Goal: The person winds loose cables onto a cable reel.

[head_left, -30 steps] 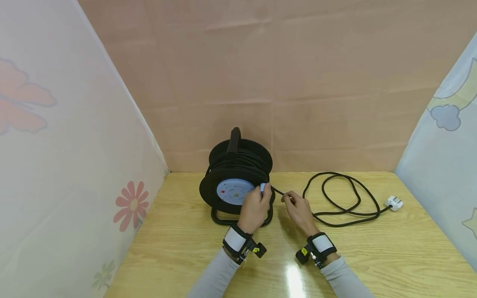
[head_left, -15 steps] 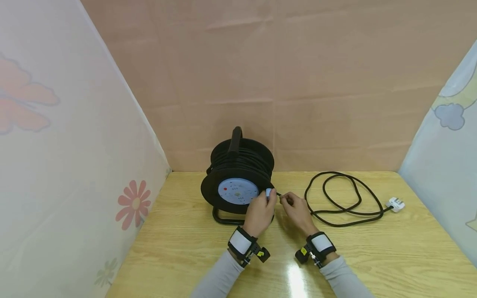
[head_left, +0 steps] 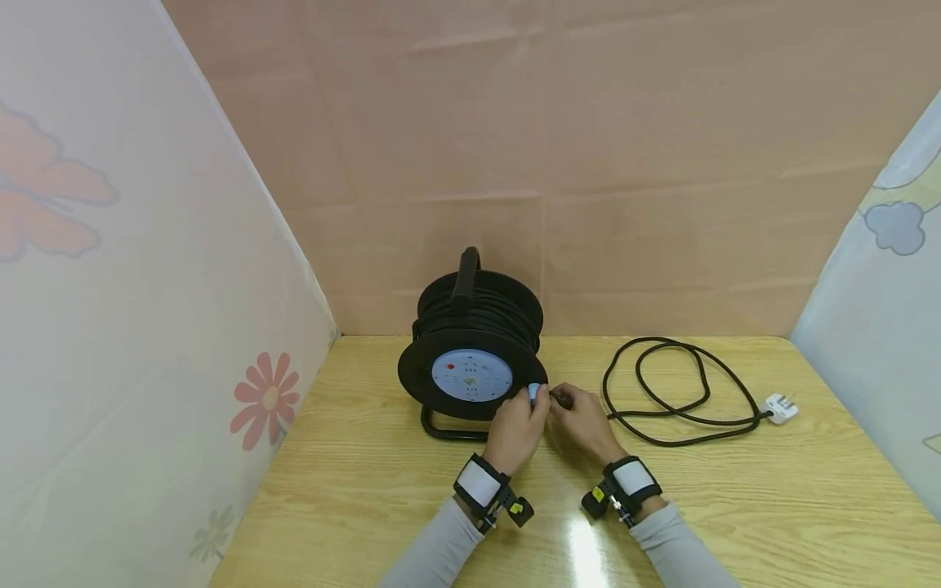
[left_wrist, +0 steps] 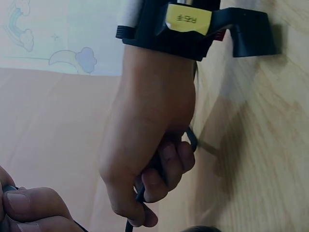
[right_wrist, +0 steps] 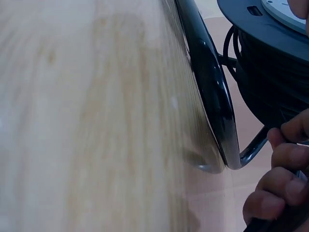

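A black cable reel (head_left: 470, 335) with a pale blue socket panel (head_left: 472, 376) stands on its tube frame at the table's back. My left hand (head_left: 517, 433) grips the light blue winding knob (head_left: 534, 390) at the lower right of the reel's front disc. Just right of it, my right hand (head_left: 584, 420) holds the black cable (head_left: 665, 340) that runs to the reel. In the left wrist view that hand's fingers curl round the cable, beside the left hand's thumb (left_wrist: 36, 200). The right wrist view has its fingers (right_wrist: 280, 183) close by the wound cable (right_wrist: 260, 72).
Beyond my right hand the cable lies in loose loops on the wooden table (head_left: 331, 490), ending in a white three-pin plug (head_left: 779, 407). A brown backdrop (head_left: 625, 204) closes off the rear. Patterned cloth walls (head_left: 184, 343) stand on both sides.
The reel's disc has turned clockwise, the red button rising and the knob dropping to the lower right with my left hand. My right hand stays nearly in place, now close beside the left.
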Motion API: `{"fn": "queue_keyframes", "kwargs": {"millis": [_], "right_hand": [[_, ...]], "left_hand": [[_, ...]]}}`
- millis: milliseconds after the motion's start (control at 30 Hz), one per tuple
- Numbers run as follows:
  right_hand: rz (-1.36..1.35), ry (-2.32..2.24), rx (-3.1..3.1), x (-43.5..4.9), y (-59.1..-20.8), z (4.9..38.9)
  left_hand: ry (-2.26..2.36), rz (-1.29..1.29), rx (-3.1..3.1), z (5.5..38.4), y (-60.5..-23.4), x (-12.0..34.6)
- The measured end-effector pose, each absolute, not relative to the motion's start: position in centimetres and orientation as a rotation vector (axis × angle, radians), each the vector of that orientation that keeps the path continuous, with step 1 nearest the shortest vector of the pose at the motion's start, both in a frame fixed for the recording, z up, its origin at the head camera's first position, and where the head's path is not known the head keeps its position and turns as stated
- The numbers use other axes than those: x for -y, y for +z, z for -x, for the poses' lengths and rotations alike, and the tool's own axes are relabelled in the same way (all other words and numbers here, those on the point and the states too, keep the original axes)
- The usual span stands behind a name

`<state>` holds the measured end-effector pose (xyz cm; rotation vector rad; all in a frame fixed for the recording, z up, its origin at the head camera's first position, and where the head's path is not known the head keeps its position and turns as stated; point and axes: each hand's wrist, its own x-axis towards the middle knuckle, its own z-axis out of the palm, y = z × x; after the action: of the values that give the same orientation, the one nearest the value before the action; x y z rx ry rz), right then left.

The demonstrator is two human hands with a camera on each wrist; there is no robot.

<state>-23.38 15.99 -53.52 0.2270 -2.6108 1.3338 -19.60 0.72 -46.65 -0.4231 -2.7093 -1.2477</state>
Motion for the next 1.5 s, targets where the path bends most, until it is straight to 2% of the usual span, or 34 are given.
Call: {"fn": "queue_keyframes", "kwargs": {"millis": [833,1133,1500], "right_hand": [[-0.334,1.134,2.648,-16.9,-54.2,23.4],[-0.395,0.875,2.694,-17.2,-54.1,23.3],[-0.424,0.887,2.626,-18.9,-54.3,23.1]], "left_hand": [[-1.325,0.391,2.727,19.4,-49.6,0.2],[-1.319,0.337,2.796,19.3,-50.1,0.7],[-1.34,0.315,2.808,19.2,-50.8,1.4]]}}
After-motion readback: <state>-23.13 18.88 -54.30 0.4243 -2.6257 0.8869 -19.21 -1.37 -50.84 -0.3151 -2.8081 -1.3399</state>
